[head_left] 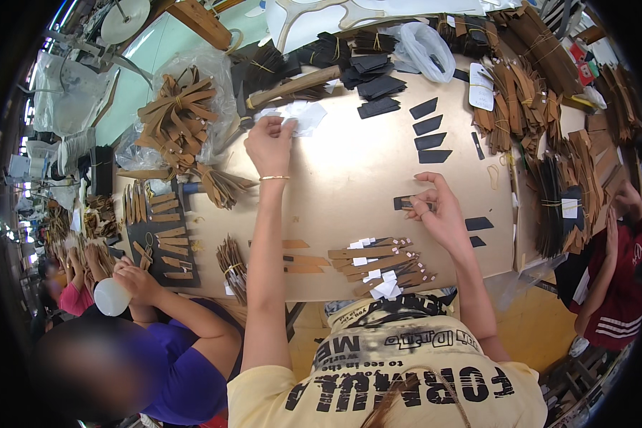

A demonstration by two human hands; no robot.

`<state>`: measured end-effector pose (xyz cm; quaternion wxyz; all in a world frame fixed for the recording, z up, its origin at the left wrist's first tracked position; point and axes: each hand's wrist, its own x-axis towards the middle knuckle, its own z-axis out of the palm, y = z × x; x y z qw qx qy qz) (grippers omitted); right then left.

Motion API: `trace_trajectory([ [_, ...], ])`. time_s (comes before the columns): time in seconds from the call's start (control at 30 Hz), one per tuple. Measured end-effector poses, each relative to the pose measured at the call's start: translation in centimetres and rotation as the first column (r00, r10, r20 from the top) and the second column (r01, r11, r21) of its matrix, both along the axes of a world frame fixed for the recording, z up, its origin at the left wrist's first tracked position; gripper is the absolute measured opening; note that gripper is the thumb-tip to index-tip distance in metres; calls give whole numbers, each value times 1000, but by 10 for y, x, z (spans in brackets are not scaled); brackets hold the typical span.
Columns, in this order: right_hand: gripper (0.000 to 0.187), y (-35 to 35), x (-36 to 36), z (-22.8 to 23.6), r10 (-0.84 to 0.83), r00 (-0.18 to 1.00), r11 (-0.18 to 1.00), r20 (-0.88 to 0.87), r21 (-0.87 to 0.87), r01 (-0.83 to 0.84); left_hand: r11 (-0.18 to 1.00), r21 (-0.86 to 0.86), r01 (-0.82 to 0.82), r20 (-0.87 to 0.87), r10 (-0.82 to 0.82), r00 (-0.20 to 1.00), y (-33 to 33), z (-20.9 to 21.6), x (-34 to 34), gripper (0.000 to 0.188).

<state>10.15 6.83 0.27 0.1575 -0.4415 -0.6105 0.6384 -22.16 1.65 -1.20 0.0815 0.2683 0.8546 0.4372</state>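
My left hand (269,145) reaches to the far side of the table, its fingertips closed at the edge of a spread of thin white paper slips (307,120). Nearer, at right of centre, my right hand (439,216) pinches a short black strip (401,203) against the table, one finger stretched out above it. Several black slant-ended pieces (429,125) lie in a column beyond that hand. More black pieces (479,224) rest to its right, partly behind the wrist. Close to my body is a pile of brown strips (364,253) with small white slips (386,284) among them.
A hammer (296,87) lies by the white slips. Bundled brown strips (178,100) on plastic stand at left, more bundles (521,100) at right. Black stacks (378,89) and a plastic bag (424,50) line the back. A purple-clad person (185,349) at left holds a whitish round container (112,297).
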Motion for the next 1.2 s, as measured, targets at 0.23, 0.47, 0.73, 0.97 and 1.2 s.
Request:
trace_trajectory([
  [0.23,40,-1,1,1,25,1000,1000,-3,-3,-25,995,93,37,-53,-32,998,-23,5,-9,21],
  [0.47,42,0,1,4,40,999,999,17,15,-41,872,61,485,253,-484,838,-46,32,46,22],
  [0.73,44,2,2,1,27,1000,999,15,-20,-27,689,-63,722,549,-580,601,-8,33,131,12],
  [0.97,44,0,0,-11,-37,998,999,-49,5,37,720,-134,681,458,-564,687,-4,20,142,12],
  [1.2,48,-12,2,1,-11,998,992,-55,128,18,815,-7,580,540,-485,688,-10,16,150,12],
])
